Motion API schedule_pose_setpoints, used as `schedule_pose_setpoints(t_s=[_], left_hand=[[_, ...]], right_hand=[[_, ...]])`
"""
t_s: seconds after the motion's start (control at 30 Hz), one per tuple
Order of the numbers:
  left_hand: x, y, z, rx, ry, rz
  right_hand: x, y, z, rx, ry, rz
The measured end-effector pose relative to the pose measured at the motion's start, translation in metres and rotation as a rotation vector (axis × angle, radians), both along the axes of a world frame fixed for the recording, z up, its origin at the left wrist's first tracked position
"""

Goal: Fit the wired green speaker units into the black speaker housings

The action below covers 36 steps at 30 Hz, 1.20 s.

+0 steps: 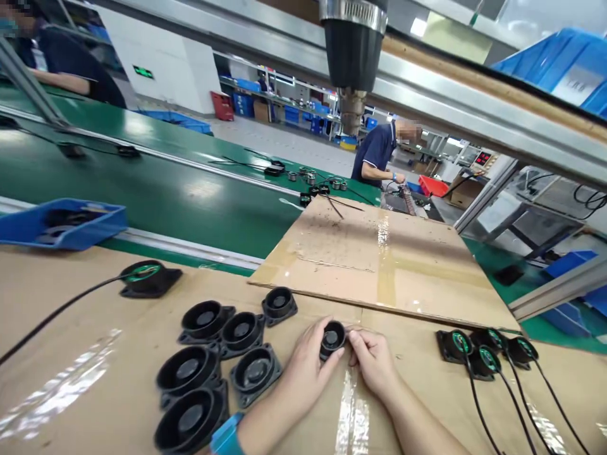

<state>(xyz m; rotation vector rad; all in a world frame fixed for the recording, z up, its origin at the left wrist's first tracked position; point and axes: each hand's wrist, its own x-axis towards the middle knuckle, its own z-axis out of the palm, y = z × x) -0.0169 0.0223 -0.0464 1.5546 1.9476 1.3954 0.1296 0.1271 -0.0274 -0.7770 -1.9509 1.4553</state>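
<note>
My left hand (pixel 310 357) is closed around a small round black fan housing (pixel 332 338), its open face turned up. At the housing's right edge, my right hand (pixel 372 359) has its thumb and fingers pinched together; whatever lies between them is hidden. Left of my hands, several similar black fan housings (pixel 256 368) with square corner flanges lie face up on the cardboard (pixel 303 423). Over to the right sits a group of black housings with green circuit boards (pixel 487 360) and black cables. One more cabled housing (pixel 150 278) lies at the far left.
A raised cardboard sheet (pixel 341 253) lies beyond my hands. A blue tray (pixel 61 224) stands at the left beside the green conveyor belt (pixel 190 183). Overhead hangs a black tool with a metal tip (pixel 355 57), near a metal rail. Two co-workers are at the line.
</note>
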Motion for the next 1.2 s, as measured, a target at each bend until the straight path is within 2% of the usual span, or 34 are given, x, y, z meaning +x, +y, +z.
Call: schedule_pose_setpoints(t_s=[0.23, 1.0, 1.2], left_hand=[[0.001, 0.000, 0.002, 0.014, -0.005, 0.009], [0.003, 0.001, -0.013, 0.055, 0.117, 0.015], [0.003, 0.002, -0.010, 0.059, 0.133, 0.054]], right_hand=[[0.001, -0.001, 0.001, -0.048, -0.007, 0.000], [-0.003, -0.001, 0.000, -0.108, 0.019, -0.021], [-0.003, -0.002, 0.000, -0.121, 0.038, -0.016]])
